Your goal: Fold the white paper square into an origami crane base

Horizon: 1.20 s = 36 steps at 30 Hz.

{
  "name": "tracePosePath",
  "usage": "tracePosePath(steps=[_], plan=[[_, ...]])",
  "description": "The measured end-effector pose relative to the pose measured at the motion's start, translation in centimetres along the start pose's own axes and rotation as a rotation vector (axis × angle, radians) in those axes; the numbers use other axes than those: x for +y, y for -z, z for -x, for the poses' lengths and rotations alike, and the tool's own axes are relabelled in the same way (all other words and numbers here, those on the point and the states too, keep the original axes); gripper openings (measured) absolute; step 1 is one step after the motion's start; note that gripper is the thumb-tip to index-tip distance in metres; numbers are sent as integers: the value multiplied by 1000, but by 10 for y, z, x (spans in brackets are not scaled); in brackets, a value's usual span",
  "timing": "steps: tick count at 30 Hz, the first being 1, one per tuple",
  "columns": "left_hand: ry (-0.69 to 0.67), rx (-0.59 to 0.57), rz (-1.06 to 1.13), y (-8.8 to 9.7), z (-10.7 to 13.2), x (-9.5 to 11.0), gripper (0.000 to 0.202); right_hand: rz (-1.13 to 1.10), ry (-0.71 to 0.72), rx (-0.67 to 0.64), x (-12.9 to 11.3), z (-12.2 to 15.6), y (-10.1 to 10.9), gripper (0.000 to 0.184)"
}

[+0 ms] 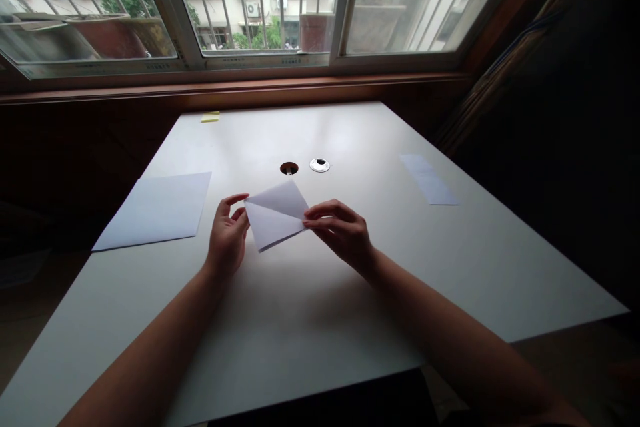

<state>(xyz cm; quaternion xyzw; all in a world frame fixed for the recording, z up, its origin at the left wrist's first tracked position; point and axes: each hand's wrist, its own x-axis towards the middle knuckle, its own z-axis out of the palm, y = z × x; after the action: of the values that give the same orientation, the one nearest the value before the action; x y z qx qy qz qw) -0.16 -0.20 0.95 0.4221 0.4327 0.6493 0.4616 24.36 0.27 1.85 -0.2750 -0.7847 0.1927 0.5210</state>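
Observation:
A folded sheet of white paper point(277, 210) is held up over the white table point(320, 320), with a diagonal crease or flap edge running across its face. At its left corner my left hand point(231, 233) is closed, the fingertips and thumb gripping the paper's edge. My right hand point(343, 230) pinches the opposite corner between thumb and fingers. The paper is tilted, and its lower edge shows more than one layer.
White sheets of paper point(157, 210) lie at the table's left edge. A narrow paper strip point(429, 180) rests on the right. Farther back are a round cable hole point(289, 168), a metal ring point(319, 165) and yellow sticky notes point(211, 117). A barred window point(265, 7) stands behind.

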Motion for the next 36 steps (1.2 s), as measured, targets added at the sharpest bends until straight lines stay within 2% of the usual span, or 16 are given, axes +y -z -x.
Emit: tracePosePath(steps=[3,5,10,12,17,21,24,28,36], plan=[[127,-47,144,0,-1,2,35,49,27,-4,3,1,0,13],[221,-136,193,0,1,2,39,79,35,0,4,1,1,14],[324,-356,71,-3,7,0,63,98,72,-35,5,0,-1,24],[301,-353,22,-4,8,0,64,86,37,-27,5,-1,-3,27],[215,-221,-11,-3,6,1,58,-15,-157,95,8,-3,-4,23],[200,-178,-18,-3,5,-2,58,-185,-372,42,16,-3,-4,27],[216,-196,-27,-3,5,-4,59,-357,-524,-68,25,-1,-8,41],[271,-278,-36,-2,5,-5,66,-532,-631,-113,32,1,-13,51],[300,-329,-19,-1,6,-5,67,-604,-745,-84,21,-7,-10,39]])
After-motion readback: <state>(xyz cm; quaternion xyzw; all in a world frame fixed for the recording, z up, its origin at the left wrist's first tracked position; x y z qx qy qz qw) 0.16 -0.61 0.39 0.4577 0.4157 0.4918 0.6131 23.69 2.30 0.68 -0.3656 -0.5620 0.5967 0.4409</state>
